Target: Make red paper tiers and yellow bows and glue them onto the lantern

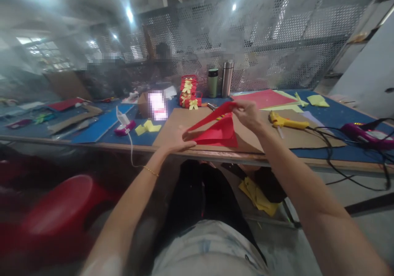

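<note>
Between my two hands is a red sheet [215, 134], which looks like paper or felt, bent over on itself so that a gap shows between its two layers. My left hand [177, 140] grips its left end, with the thumb toward me along the lower edge. At the upper right corner my right hand [247, 112] pinches the raised layer, fingers closed. The lower layer lies over a brown cardboard sheet [172, 122] at the table's front edge. My right hand partly hides tools lying behind the red sheet.
A yellow glue gun [287, 122] with black cables rests on cardboard at right. Behind stand red boxes with yellow bows [188, 93], a green cup [212, 83] and a steel flask [227, 79]. Yellow pieces [148, 127] and a white-corded purple power strip [125, 128] lie left. A red stool [61, 206] stands below.
</note>
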Available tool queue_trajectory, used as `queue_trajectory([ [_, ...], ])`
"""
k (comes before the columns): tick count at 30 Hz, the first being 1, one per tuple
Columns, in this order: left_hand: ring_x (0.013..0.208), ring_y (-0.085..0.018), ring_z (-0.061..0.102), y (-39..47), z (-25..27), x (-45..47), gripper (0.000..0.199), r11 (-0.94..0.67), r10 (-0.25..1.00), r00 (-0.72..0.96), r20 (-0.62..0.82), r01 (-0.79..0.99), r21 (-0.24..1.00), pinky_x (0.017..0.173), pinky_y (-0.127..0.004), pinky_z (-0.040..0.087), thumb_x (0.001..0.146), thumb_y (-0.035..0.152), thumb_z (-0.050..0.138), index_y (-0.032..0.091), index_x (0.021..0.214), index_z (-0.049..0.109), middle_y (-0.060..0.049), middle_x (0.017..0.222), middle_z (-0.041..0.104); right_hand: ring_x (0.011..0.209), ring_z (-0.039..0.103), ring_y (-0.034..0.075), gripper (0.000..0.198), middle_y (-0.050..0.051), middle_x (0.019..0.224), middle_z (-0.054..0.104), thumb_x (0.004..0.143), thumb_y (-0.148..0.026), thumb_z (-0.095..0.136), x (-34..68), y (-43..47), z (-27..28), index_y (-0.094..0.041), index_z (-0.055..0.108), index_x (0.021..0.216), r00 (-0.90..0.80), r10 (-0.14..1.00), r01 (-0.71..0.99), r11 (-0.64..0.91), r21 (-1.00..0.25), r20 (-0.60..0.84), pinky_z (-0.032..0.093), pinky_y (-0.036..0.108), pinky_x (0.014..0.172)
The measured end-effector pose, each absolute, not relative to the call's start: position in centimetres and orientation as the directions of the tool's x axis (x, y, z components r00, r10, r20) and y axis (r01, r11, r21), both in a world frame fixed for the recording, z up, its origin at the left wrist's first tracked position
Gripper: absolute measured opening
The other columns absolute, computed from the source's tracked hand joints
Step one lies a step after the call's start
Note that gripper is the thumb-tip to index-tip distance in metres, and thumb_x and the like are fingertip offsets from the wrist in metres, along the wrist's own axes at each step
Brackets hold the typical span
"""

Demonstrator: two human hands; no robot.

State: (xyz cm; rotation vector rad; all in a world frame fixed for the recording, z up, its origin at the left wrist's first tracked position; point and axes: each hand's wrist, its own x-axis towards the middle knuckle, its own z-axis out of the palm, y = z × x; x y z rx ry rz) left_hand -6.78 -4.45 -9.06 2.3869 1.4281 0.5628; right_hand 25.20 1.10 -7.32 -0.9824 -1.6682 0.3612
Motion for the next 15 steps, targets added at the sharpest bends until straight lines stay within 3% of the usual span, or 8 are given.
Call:
queue_trajectory([
  [3,0.114,-0.031,0.063,-4.2,-9.7,-6.7,0.064,-0.491,0.87,0.437,0.226,0.738,0.462,0.101,-0.044,0.052,0.09,0.052,0.069,0.02,0.145,0.065,-0.013,0.123,0.063,0.079,0.068,0.021,0.012,0.001,0.076,0.071,0.083,-0.023,0.064,25.0,3.5,-6.7,-0.021,0.076,0.081,0.203,0.799,0.217,0.527,-0.821,0.566,0.058,0.035,0.076],
  [5,0.113,-0.03,0.064,-4.3,-9.8,-6.8,0.054,-0.508,0.861,0.441,0.253,0.736,0.447,0.102,-0.045,0.052,0.094,0.049,0.063,0.019,0.139,0.07,-0.013,0.119,0.065,0.064,0.06,0.017,0.01,-0.002,0.062,0.061,0.08,-0.027,0.067,24.8,4.3,-6.8,-0.021,0.069,0.072,0.27,0.841,0.111,0.457,-0.883,0.469,0.054,0.029,0.062],
  [8,0.11,-0.03,0.064,-4.4,-9.3,-6.7,0.05,-0.517,0.856,0.452,0.252,0.757,0.399,0.1,-0.045,0.052,0.097,0.053,0.06,0.018,0.129,0.076,-0.014,0.113,0.068,0.048,0.046,0.012,0.022,-0.005,0.049,0.048,0.076,-0.034,0.072,24.5,4.2,-7.5,-0.022,0.059,0.063,0.249,0.876,0.061,0.411,-0.909,0.413,0.044,0.026,0.047],
  [10,0.107,-0.029,0.066,-4.3,-8.6,-6.4,0.054,-0.515,0.856,0.431,0.286,0.755,0.406,0.098,-0.044,0.053,0.099,0.059,0.056,0.019,0.13,0.075,-0.013,0.113,0.069,0.046,0.043,0.011,0.025,-0.005,0.05,0.048,0.075,-0.037,0.074,24.2,3.8,-7.9,-0.023,0.058,0.062,0.222,0.881,0.04,0.42,-0.907,0.418,0.04,0.025,0.045],
  [15,0.118,-0.033,0.063,-1.5,-6.0,-4.9,0.074,-0.376,0.869,0.054,0.491,0.716,0.588,0.099,-0.048,0.052,0.101,0.068,0.053,0.021,0.158,0.049,-0.02,0.136,0.063,0.054,0.051,0.013,0.026,-0.003,0.06,0.059,0.073,-0.045,0.078,23.6,2.9,-8.1,-0.022,0.066,0.071,0.128,0.894,-0.012,0.433,-0.901,0.428,0.043,0.026,0.051],
])
